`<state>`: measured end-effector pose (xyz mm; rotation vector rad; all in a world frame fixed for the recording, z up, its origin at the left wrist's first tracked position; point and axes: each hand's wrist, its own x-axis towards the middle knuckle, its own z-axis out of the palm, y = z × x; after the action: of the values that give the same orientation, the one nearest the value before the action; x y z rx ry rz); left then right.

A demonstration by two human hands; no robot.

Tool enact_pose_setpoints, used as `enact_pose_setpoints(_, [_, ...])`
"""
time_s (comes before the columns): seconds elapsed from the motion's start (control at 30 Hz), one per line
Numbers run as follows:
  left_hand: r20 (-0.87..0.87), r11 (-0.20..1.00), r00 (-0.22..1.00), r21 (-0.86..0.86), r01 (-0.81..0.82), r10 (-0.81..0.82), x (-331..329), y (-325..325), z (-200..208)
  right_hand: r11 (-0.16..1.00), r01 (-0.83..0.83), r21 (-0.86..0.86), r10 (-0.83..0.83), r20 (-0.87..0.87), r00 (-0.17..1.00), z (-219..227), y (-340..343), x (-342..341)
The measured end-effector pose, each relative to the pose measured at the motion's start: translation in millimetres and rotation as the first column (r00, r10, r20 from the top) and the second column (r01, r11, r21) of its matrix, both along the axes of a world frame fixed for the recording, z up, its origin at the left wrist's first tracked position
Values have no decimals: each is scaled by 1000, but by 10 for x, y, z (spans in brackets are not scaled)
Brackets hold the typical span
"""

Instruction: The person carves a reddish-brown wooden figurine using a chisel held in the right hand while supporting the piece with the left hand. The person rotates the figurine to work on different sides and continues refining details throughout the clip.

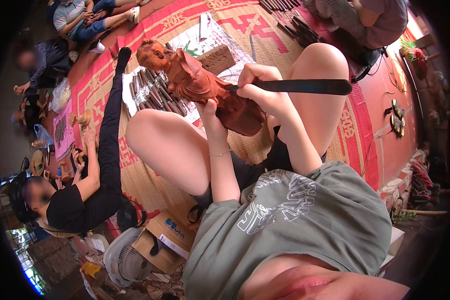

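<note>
on my feed, the left hand (210,111) grips the statue (195,82) between the knees (152,130), its head jutting beyond them, near the rods (154,92). the right hand (265,92) is closed on a dark tool (310,86), whose free end crosses the right knee to its outer edge.

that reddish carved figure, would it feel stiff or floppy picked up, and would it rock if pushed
The reddish carved figure looks like wood, so it is probably stiff and fairly hefty. Its rounded, uneven sides suggest it could rock if laid down and pushed. Its carved folds likely give some purchase, so it may not slip easily.
</note>
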<state>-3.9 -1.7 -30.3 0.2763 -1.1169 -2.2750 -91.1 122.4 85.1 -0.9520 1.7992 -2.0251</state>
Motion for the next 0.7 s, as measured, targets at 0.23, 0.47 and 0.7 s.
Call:
enact_pose_setpoints(0.23, [-24, 945, 980, -262, -197, 197, -37, 148, 401, 956, 220, 194, -151, -316, 937, 190, 108, 43])
enact_pose_setpoints(0.47, [16, 958, 974, -184, -219, 226, -49, 49, 341, 998, 68, -3, -67, 5, 998, -4, 81, -26])
enact_pose_setpoints(0.7, [7, 931, 972, -288, -224, 236, -25, 93, 395, 961, 137, 238, -113, -111, 987, -15, 96, -21])
